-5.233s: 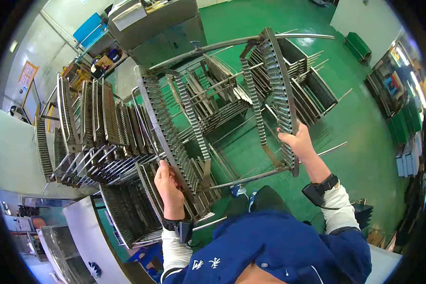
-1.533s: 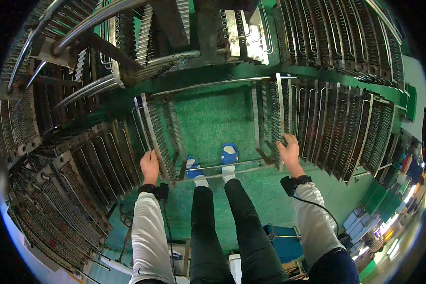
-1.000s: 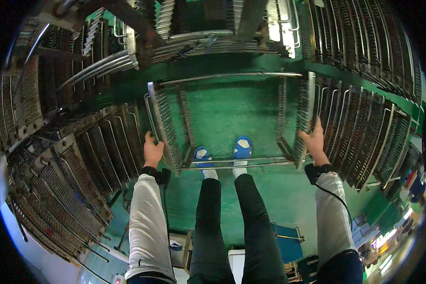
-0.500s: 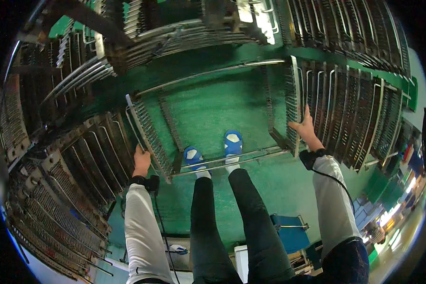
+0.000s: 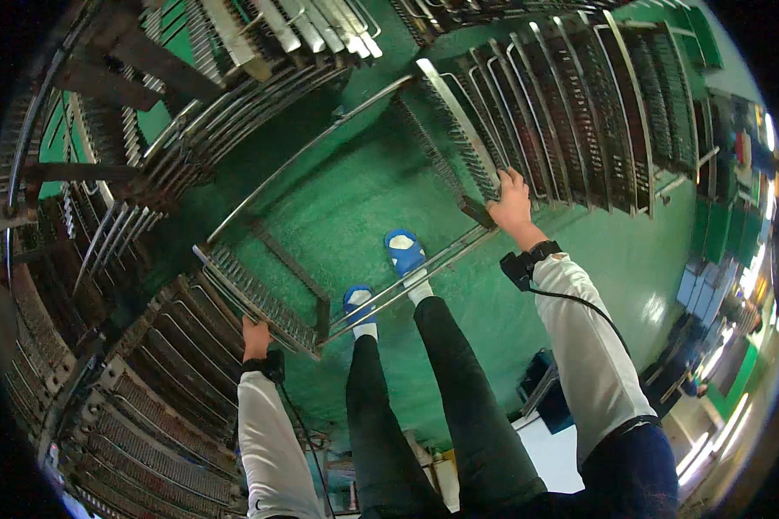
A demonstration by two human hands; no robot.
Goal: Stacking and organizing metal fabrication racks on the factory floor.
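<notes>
Both of your hands are at the metal frame (image 5: pixel 460 125), one on each toothed side. Your right hand (image 5: pixel 512 203), at 2 o'clock, grips the near end of its side, thumb on the inside and fingers on the outside. Your left hand (image 5: pixel 255 337), at 8 o'clock, is against the outer edge of the other side; its fingertips are hidden, so I can't tell whether they wrap the metal.

Between your hands, the frame sits just off the middle of your view, toward 11 o'clock, above the green floor (image 5: pixel 320 208). Your blue shoes (image 5: pixel 410 259) show near its close edge. By my reading you are partway: the frame is in hand among the stacks but not yet let go. Whether the floor bears any of its weight doesn't show.

Its long axis runs from between 7 and 8 o'clock to between 1 and 2. The toothed sides lie across that, far ends toward 10 and 11 o'clock, teeth facing inward.

Farther out, a row of dark frames (image 5: pixel 571 121) stands at 2 o'clock, just beside the right toothed side; another stack (image 5: pixel 156 346) is at 8 o'clock.
</notes>
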